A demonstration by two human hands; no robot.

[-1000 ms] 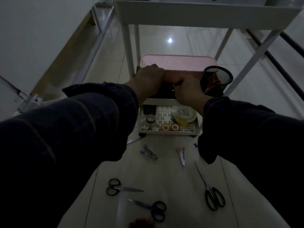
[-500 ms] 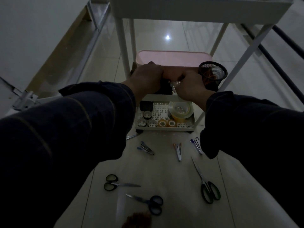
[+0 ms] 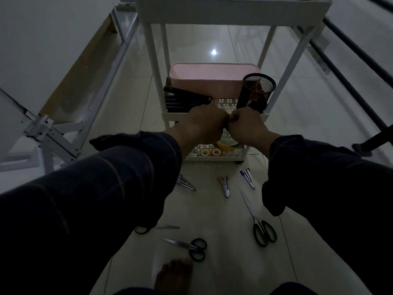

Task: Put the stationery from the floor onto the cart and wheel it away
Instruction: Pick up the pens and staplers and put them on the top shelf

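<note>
The white three-tier cart [image 3: 212, 9] stands ahead of me on the tiled floor. Its middle shelf holds a row of black markers [image 3: 187, 99], a pink box [image 3: 212, 81] and a black mesh pen cup [image 3: 258, 86]. Tape rolls [image 3: 205, 152] lie on the bottom shelf. My left hand [image 3: 204, 122] and my right hand [image 3: 246, 124] are closed, knuckles together, at the middle shelf's front rim, pinching a small dark item I cannot identify. On the floor lie green-handled scissors [image 3: 263, 231], black-handled scissors [image 3: 194, 248], a third pair half hidden under my left sleeve, and pens [image 3: 225, 186].
A folded white metal frame [image 3: 53, 133] leans along the wall at the left. Dark railing bars [image 3: 350, 52] run along the right side. My bare foot [image 3: 174, 275] stands just behind the black-handled scissors. The light is dim.
Both hands have drawn back from over the black markers to the shelf's front rim, uncovering the markers. The view has tilted down, showing more floor.
</note>
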